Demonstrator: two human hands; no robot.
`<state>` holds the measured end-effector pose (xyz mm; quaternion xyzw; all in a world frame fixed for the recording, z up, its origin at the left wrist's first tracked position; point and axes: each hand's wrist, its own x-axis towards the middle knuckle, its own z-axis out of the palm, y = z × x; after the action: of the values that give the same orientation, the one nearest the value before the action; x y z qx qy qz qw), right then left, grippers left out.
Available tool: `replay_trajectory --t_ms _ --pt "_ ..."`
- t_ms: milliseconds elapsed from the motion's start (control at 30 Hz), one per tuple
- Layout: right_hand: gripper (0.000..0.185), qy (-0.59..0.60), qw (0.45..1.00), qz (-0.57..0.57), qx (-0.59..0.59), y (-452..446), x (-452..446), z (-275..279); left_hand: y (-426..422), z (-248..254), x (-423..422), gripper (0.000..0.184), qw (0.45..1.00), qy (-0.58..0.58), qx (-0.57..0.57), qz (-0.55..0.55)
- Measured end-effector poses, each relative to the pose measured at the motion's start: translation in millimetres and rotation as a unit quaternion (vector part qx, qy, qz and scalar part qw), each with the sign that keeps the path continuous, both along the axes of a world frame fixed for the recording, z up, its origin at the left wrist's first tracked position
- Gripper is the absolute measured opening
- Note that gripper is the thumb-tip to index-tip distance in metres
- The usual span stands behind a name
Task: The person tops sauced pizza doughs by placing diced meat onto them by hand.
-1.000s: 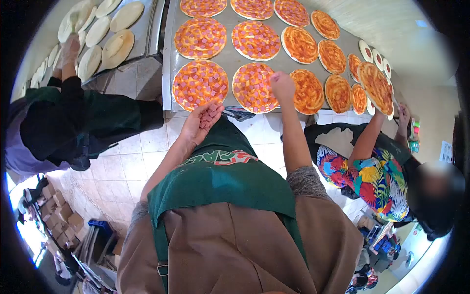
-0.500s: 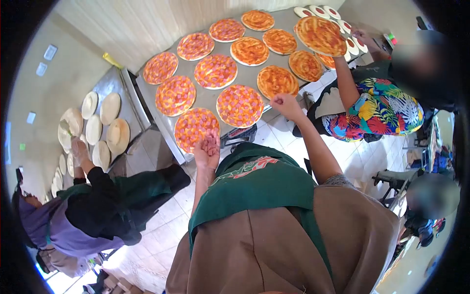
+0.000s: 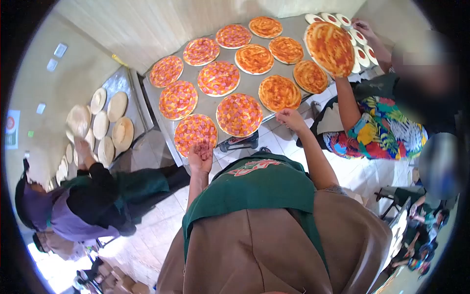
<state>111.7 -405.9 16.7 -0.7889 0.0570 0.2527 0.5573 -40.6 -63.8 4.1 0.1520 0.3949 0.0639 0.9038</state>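
Note:
My left hand (image 3: 199, 160) is turned palm up with its fingers curled around some diced ham (image 3: 203, 148). It is at the near edge of a pizza topped with ham cubes (image 3: 195, 131) and partly overlaps it in view. My right hand (image 3: 292, 120) has its fingers drawn together, just below a pizza base spread with red sauce (image 3: 279, 93). Whatever those fingers may hold is hidden. Between the hands lies another ham-topped pizza (image 3: 239, 115). Several more topped pizzas are on the left of the metal table (image 3: 164, 110), and sauced ones are on the right.
At right, a co-worker in a bright floral garment holds up a sauced pizza base (image 3: 330, 48). Behind it are white bases with sauce spots (image 3: 359, 36). At left, another person's hand (image 3: 84, 148) touches plain bases (image 3: 100, 125) on a second table (image 3: 133, 98).
The view has shifted, so the table appears slightly lower and further right. My right hand has lowered a little relative to the sauced pizza. The co-worker's held base is tilted more steeply.

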Motion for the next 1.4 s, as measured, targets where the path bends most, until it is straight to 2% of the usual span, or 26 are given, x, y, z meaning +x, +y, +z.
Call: replay_trajectory --t_ms 67,200,300,400,500,533,600,733,833,867,933,1033,1133,1233,1267,1333,1400 --pt "0.022 0.006 1.0 0.024 0.004 -5 7 3 -12 18 7 0.039 0.999 0.016 0.005 0.046" --pt "0.023 0.052 0.996 0.059 0.037 -29 17 -17 -24 -8 18 0.038 0.992 -0.011 -0.01 0.129" --pt "0.024 0.076 0.994 0.064 0.051 -49 24 -38 -42 -18 26 0.033 0.989 -0.012 -0.01 0.149" --pt "0.023 0.09 0.989 0.107 0.056 -54 35 -32 -63 -2 35 0.025 0.987 -0.009 -0.021 0.158" --pt "0.022 0.078 0.982 0.131 0.108 -47 49 -29 -78 -13 32 0.023 0.986 -0.059 -0.044 0.147" --pt "0.022 0.076 0.982 0.139 0.101 -44 57 -34 -84 -13 33 0.025 0.986 -0.018 -0.048 0.158" --pt "0.021 0.073 0.981 0.156 0.087 -33 74 -48 -93 -10 26 0.025 0.982 -0.048 -0.112 0.141" --pt "0.02 0.011 0.987 0.103 0.119 -9 102 -59 -91 -12 9 0.027 0.965 -0.08 -0.217 0.121" --pt "0.02 0.026 0.99 0.077 0.114 5 112 -47 -76 -23 4 0.027 0.966 -0.086 -0.222 0.099" --pt "0.021 0.027 0.991 0.063 0.117 9 111 -42 -71 -23 7 0.026 0.97 -0.046 -0.217 0.101" --pt "0.022 0.023 0.993 0.044 0.11 18 107 -51 -61 -23 14 0.025 0.973 -0.039 -0.208 0.09" --pt "0.022 0.087 0.991 0.076 0.062 24 78 -69 -47 -21 27 0.024 0.975 -0.045 -0.205 0.076" --pt "0.033 0.22 0.973 0.064 -0.005 33 41 -95 -32 -28 37 0.026 0.979 -0.043 -0.19 0.052" --pt "0.049 0.295 0.948 -0.092 0.072 55 11 -111 -23 -42 45 0.027 0.986 -0.015 -0.163 0.023" --pt "0.058 0.281 0.939 -0.096 0.174 56 5 -125 -23 -44 44 0.028 0.986 -0.005 -0.165 0.019" --pt "0.057 0.301 0.915 -0.171 0.209 61 3 -126 -23 -42 46 0.029 0.99 0.029 -0.136 0.005" --pt "0.055 0.322 0.888 -0.226 0.236 61 1 -128 -21 -51 42 0.03 0.985 0.03 -0.169 -0.009"
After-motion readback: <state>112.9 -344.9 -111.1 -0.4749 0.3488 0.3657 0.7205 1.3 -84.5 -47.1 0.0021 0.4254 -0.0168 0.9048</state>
